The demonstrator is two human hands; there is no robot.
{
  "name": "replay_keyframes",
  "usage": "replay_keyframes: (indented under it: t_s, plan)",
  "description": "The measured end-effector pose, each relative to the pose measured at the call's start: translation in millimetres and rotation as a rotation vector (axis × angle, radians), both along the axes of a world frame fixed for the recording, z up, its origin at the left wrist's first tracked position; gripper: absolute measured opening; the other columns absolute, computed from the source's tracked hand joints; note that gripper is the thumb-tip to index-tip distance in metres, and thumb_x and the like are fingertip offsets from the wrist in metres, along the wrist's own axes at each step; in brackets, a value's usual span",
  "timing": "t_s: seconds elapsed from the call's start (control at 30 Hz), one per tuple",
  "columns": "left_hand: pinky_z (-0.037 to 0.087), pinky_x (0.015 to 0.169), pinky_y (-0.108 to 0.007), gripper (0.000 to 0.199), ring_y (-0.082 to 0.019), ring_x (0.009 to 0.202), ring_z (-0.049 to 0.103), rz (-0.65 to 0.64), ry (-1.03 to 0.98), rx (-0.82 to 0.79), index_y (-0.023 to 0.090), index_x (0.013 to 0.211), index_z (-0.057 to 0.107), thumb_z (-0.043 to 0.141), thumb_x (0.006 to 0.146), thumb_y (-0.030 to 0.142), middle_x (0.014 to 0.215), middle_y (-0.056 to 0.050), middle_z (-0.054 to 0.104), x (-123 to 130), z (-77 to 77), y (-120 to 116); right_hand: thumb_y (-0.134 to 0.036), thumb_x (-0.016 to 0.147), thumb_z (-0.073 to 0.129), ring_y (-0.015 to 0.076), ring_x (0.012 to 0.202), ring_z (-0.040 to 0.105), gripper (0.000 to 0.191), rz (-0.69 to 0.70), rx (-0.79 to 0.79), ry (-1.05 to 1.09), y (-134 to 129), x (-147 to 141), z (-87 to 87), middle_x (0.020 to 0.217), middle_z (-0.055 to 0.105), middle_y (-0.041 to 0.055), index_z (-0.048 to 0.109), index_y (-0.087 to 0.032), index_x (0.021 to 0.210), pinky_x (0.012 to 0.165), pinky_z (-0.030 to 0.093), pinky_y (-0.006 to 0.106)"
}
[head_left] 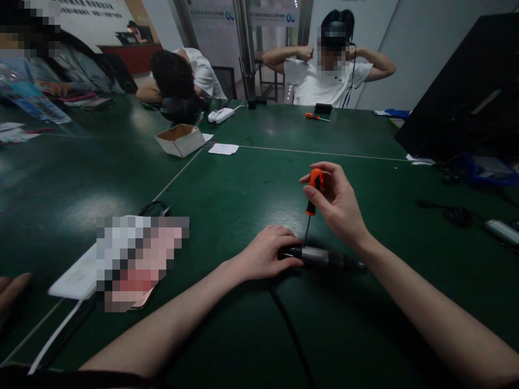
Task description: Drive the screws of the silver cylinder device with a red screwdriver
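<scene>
My right hand (338, 202) grips the orange and black handle of a screwdriver (315, 186) between thumb and fingers. The screwdriver stands nearly upright, and its thin shaft reaches down to a black and silver cylindrical device (315, 255). Wrapped around the left end of this device is my left hand (272, 251), holding it against the green table (243, 200). The device lies on its side, its narrow dark end towards the right. Whether the screwdriver tip sits in a screw is too small to tell.
Left of my forearm lie a white power strip (75, 275) and a pixelated pink phone (144, 297). Farther off are an open cardboard box (182, 141), a paper slip (224, 149) and a second screwdriver (317, 116). Two people sit across the table. Cables and a dark monitor (466, 92) stand right.
</scene>
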State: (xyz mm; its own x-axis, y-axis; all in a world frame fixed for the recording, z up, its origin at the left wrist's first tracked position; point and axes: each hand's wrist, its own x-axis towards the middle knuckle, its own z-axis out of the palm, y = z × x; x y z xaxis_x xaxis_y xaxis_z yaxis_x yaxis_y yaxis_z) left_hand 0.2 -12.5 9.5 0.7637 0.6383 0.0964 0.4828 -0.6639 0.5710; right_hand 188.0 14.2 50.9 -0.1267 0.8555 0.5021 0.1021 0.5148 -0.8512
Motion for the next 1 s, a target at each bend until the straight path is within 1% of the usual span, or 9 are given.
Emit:
replay_keyframes:
  t_s: [0.1, 0.27, 0.4, 0.57, 0.63, 0.7, 0.83, 0.93, 1.0]
  plan:
    - [0.042, 0.085, -0.035, 0.035, -0.023, 0.097, 0.059, 0.010, 0.010, 0.003, 0.018, 0.113, 0.065, 0.066, 0.087, 0.041, 0.102, -0.007, 0.066, 0.6, 0.9, -0.5, -0.029, 0.086, 0.066, 0.0130, 0.079, 0.058, 0.031, -0.087, 0.035, -0.018, -0.6, 0.5, 0.1, 0.093, 0.060, -0.0020, 0.044, -0.026, 0.107, 0.073, 0.048, 0.028]
    - [0.041, 0.084, -0.034, 0.036, -0.024, 0.097, 0.059, 0.013, 0.007, 0.007, 0.016, 0.113, 0.065, 0.066, 0.087, 0.040, 0.103, -0.007, 0.066, 1.0, 1.6, -1.4, -0.026, 0.088, 0.063, 0.0123, 0.076, 0.055, 0.023, -0.139, 0.074, -0.099, -1.3, 2.5, 2.2, 0.092, 0.055, -0.0015, 0.052, -0.027, 0.108, 0.067, 0.049, 0.026]
    - [0.041, 0.085, -0.034, 0.036, -0.024, 0.098, 0.059, 0.002, -0.011, 0.010, 0.016, 0.113, 0.064, 0.065, 0.088, 0.042, 0.102, -0.008, 0.066, 0.4, 0.2, -0.9, -0.024, 0.088, 0.061, 0.0144, 0.086, 0.058, 0.028, -0.120, 0.077, -0.121, -1.1, 2.6, 3.5, 0.102, 0.055, 0.0013, 0.059, -0.028, 0.116, 0.069, 0.052, 0.026]
    - [0.041, 0.085, -0.035, 0.035, -0.024, 0.098, 0.059, 0.005, 0.002, 0.009, 0.016, 0.112, 0.065, 0.064, 0.089, 0.043, 0.103, -0.008, 0.065, 0.1, 0.0, -0.4, -0.023, 0.093, 0.053, 0.0142, 0.086, 0.060, 0.031, -0.048, 0.050, -0.100, -1.2, 2.1, 3.6, 0.105, 0.060, 0.0020, 0.056, -0.028, 0.124, 0.072, 0.053, 0.028]
    - [0.042, 0.085, -0.035, 0.035, -0.024, 0.098, 0.059, 0.006, 0.005, 0.010, 0.016, 0.111, 0.065, 0.064, 0.088, 0.043, 0.103, -0.007, 0.065, 0.1, 0.0, -0.2, -0.024, 0.092, 0.054, 0.0152, 0.088, 0.060, 0.029, -0.040, 0.041, -0.092, -1.3, 2.3, 3.5, 0.106, 0.062, 0.0024, 0.056, -0.026, 0.121, 0.073, 0.053, 0.029]
    - [0.041, 0.085, -0.035, 0.035, -0.024, 0.098, 0.059, 0.004, 0.002, 0.007, 0.016, 0.112, 0.065, 0.065, 0.087, 0.042, 0.103, -0.007, 0.065, 0.1, -0.3, 0.2, -0.027, 0.089, 0.061, 0.0156, 0.088, 0.060, 0.028, -0.046, 0.048, -0.078, -0.8, 2.7, 2.9, 0.103, 0.062, 0.0016, 0.055, -0.025, 0.116, 0.074, 0.052, 0.029]
    - [0.041, 0.085, -0.035, 0.036, -0.023, 0.097, 0.059, 0.008, 0.012, 0.001, 0.018, 0.112, 0.065, 0.066, 0.087, 0.042, 0.103, -0.007, 0.065, -0.1, -0.7, 0.7, -0.027, 0.082, 0.069, 0.0141, 0.081, 0.059, 0.030, -0.119, 0.088, -0.051, 1.5, 4.0, 0.4, 0.094, 0.060, -0.0015, 0.051, -0.026, 0.106, 0.074, 0.051, 0.029]
    - [0.041, 0.085, -0.035, 0.037, -0.024, 0.098, 0.059, 0.009, 0.020, 0.002, 0.018, 0.114, 0.064, 0.065, 0.087, 0.044, 0.104, -0.007, 0.066, -0.4, -0.7, 0.4, -0.027, 0.082, 0.069, 0.0148, 0.083, 0.058, 0.025, -0.197, 0.109, -0.095, 3.0, 5.1, -1.2, 0.096, 0.057, -0.0001, 0.055, -0.026, 0.104, 0.072, 0.051, 0.029]
    - [0.041, 0.085, -0.035, 0.038, -0.024, 0.099, 0.059, 0.009, 0.018, 0.003, 0.018, 0.114, 0.064, 0.064, 0.088, 0.044, 0.105, -0.007, 0.066, -0.5, -0.2, 0.0, -0.027, 0.082, 0.069, 0.0157, 0.086, 0.058, 0.026, -0.206, 0.109, -0.115, 3.4, 5.5, -1.2, 0.100, 0.057, 0.0009, 0.058, -0.028, 0.106, 0.070, 0.052, 0.029]
